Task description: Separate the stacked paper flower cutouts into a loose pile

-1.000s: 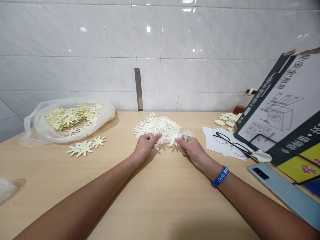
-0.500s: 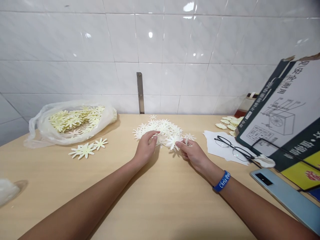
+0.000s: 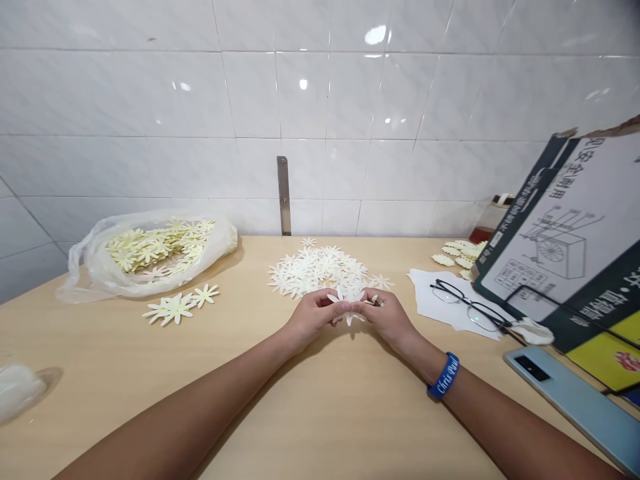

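Observation:
Between my two hands is a white flower cutout [image 3: 349, 313] with long petals, held just in front of a pile of white flower cutouts [image 3: 320, 267] on the table. My left hand [image 3: 318, 313] pinches its left side, thumb at the centre. From the right, my right hand [image 3: 385, 315] pinches the same flower, the two thumbs nearly meeting. A small metallic object [image 3: 376, 301] shows by the right fingers; I cannot tell what it is. A single flower cutout lies behind the right hand, at the pile's edge.
On the left lie a plastic bag [image 3: 75, 273] of yellowish flower cutouts and several loose yellowish flowers [image 3: 176, 309]. To the right are white paper [image 3: 425, 303], glasses [image 3: 467, 303], a phone [image 3: 575, 407], a leaning box [image 3: 550, 247] and scalloped yellowish pieces [image 3: 463, 252].
My left hand has moved right and down from the pile and now grips the flower that my right hand held. The view has tilted up slightly.

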A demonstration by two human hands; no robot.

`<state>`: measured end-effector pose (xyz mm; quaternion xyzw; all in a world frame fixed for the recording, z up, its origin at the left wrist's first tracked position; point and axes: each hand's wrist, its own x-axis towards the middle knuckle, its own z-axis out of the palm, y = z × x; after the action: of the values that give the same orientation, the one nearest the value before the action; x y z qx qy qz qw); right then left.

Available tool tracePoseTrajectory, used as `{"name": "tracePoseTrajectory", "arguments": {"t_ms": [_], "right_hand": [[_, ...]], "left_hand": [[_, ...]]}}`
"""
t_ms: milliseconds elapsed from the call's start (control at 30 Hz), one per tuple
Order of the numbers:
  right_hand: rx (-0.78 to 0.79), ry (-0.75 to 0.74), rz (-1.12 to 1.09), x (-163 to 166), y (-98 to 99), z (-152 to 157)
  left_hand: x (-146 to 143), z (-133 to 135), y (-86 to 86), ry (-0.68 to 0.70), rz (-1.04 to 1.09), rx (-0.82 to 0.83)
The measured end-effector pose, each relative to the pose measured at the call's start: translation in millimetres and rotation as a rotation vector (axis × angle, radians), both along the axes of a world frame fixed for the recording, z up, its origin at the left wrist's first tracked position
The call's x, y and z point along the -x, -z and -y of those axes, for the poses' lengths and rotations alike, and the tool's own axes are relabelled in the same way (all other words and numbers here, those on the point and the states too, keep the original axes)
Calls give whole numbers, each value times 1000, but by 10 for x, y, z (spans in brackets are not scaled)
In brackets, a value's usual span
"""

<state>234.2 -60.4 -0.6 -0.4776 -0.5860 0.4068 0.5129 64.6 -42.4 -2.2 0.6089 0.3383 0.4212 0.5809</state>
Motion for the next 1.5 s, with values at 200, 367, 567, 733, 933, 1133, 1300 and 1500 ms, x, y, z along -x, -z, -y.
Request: {"name": "tracePoseTrajectory", "arguments": {"t_ms": [200,367,567,733,933,1133,1300,1500], "right_hand": [[-2,87,49,-51,18,-50],[-34,351,104,-210,35,-166],[11,288,68,-172,13,-129],[223,56,-239,-88,-12,-59],[351,-140,-549,-109,-70,-3],[352,-285,-586,-71,-59,13],[317,-212,-438,-38,-2,-21],[343,-151,-291,-42,32,-33]], "left_hand": [[104,-90,-22,-179,44,-8],[132,-138,-2,-188,9,51],[132,-113,-20,-367,-145,42],[194,-159,-31,-441,-270,-128],[245,-244,8,-445,-206,-272],[288,-270,10,-495,-256,-255],[317,-306,14,-579,-386,-420],[238,-205,-25,-507,-372,-517]]}}
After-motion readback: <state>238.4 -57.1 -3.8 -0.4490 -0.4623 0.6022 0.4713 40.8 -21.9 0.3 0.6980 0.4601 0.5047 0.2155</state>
